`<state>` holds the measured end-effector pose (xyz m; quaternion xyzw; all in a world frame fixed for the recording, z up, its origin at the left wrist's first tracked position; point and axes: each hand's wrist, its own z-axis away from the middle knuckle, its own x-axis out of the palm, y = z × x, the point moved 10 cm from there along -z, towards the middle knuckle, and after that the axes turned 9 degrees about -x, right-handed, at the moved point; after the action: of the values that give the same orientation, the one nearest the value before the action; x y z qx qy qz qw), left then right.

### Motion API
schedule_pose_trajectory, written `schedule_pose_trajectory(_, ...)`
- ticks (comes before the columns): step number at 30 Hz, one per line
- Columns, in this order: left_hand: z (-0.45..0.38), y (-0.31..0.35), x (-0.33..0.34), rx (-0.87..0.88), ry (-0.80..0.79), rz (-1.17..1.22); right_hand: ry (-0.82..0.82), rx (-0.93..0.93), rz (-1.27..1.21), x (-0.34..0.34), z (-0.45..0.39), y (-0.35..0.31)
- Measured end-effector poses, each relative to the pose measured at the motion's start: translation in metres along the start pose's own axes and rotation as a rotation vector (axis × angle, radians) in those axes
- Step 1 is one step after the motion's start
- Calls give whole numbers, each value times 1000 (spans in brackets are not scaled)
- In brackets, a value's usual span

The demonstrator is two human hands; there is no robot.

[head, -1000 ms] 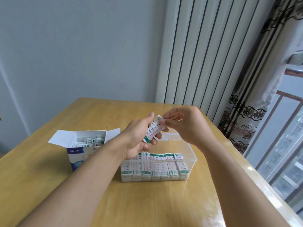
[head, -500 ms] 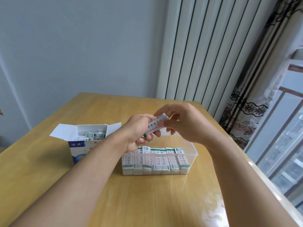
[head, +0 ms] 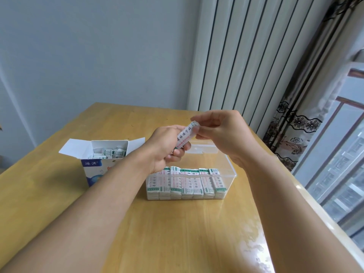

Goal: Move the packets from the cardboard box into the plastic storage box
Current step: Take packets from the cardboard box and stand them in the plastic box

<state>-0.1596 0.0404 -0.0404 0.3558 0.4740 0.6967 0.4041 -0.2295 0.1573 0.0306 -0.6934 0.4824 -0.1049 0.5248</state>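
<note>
Two bare hands hold a small stack of white packets (head: 186,136) above a wooden table (head: 177,233), just over the far-left part of a clear plastic box (head: 230,175). The left hand (head: 167,148) grips the lower end of the stack with fingers curled around it, while the right hand (head: 220,134) pinches the upper end between thumb and fingertips; the stack tilts, its top leaning right. Red lettering runs along its visible face and a green band peeks out near the left fingers. Inside the plastic box, a row of packets (head: 187,183) stands on edge against the near wall, filling it from side to side; the far half of the box shows bare. To the left, touching or just beside the left forearm, sits the cardboard box (head: 92,170), blue and white, its flaps open, with more loose packets (head: 110,153) lying jumbled inside. A pale wall rises beyond the table, with a white ribbed radiator (head: 246,56) to the right, and farther right a patterned curtain (head: 295,138) beside a window (head: 346,174).
</note>
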Motion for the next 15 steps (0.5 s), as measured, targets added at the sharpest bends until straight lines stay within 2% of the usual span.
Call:
schedule_pose_trajectory(5, 1, 0, 4, 17, -16, -9, 42, 46, -62, -3, 2, 5)
schedule_pose_trajectory(10, 9, 7, 11, 79, -13, -187, 49, 71, -32, -22, 4, 3)
schedule_pose_trajectory(12, 9, 14, 3, 129, 57, -190, -8, 110, 42, -29, 3, 5)
schedule_pose_trajectory(15, 9, 28, -12, 221, 156, -150, -189, 166, 223, -25, -2, 9)
